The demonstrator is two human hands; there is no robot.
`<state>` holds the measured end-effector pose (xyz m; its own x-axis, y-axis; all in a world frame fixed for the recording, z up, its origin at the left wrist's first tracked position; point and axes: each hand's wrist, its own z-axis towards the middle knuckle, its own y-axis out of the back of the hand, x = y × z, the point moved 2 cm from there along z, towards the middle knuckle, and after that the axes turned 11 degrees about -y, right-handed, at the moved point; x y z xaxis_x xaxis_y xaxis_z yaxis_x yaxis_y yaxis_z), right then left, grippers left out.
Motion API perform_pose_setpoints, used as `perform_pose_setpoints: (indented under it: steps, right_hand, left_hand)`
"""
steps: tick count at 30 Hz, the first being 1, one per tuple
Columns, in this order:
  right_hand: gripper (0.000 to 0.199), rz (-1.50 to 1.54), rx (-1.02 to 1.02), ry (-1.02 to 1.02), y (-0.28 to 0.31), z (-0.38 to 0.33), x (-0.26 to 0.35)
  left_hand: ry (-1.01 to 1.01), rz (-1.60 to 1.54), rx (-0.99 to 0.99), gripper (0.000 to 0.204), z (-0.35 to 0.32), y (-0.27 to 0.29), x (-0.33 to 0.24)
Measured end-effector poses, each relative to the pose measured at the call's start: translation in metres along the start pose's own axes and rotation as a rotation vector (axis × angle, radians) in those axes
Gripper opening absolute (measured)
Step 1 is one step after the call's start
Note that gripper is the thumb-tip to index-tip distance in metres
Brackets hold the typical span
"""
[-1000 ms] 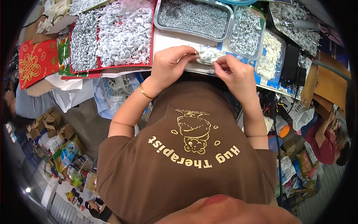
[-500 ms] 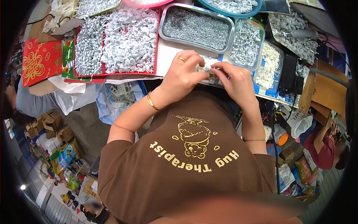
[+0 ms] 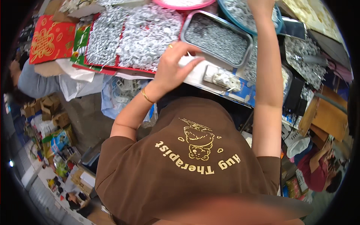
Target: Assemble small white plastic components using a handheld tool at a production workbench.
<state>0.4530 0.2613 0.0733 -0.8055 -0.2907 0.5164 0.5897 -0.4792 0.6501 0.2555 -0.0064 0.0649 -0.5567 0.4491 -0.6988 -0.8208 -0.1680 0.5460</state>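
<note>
My hands have separated: the right hand (image 3: 262, 4) now reaches far up over the blue tray (image 3: 278, 23), its grip out of view, I cannot tell. The left hand (image 3: 173, 65) pinches a small white piece (image 3: 186, 60) above the tabletop (image 3: 198, 77), beside the grey tray (image 3: 216, 34).

Dull grey metal tray (image 3: 216, 37) at upper centre holds shiny small metal pieces; the red tray (image 3: 112, 68) at upper left carries glinting silvery bits. A gold bangle (image 3: 145, 96) gleams on a wrist; matt brown cloth shirt (image 3: 187, 165) below; rough cardboard box (image 3: 322, 120) at right
</note>
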Motion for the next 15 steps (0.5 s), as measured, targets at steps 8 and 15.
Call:
perform_pose_setpoints:
  steps: [8, 15]
  right_hand:
    - [0.017, 0.152, 0.102, -0.081, -0.007, 0.001, -0.003]
    - [0.019, -0.153, 0.141, 0.029, -0.042, 0.019, 0.016]
  left_hand:
    - [0.093, 0.579, -0.478, 0.029, 0.003, 0.172, 0.156]
    - [0.799, 0.825, -0.477, 0.070, -0.043, 0.367, 0.376]
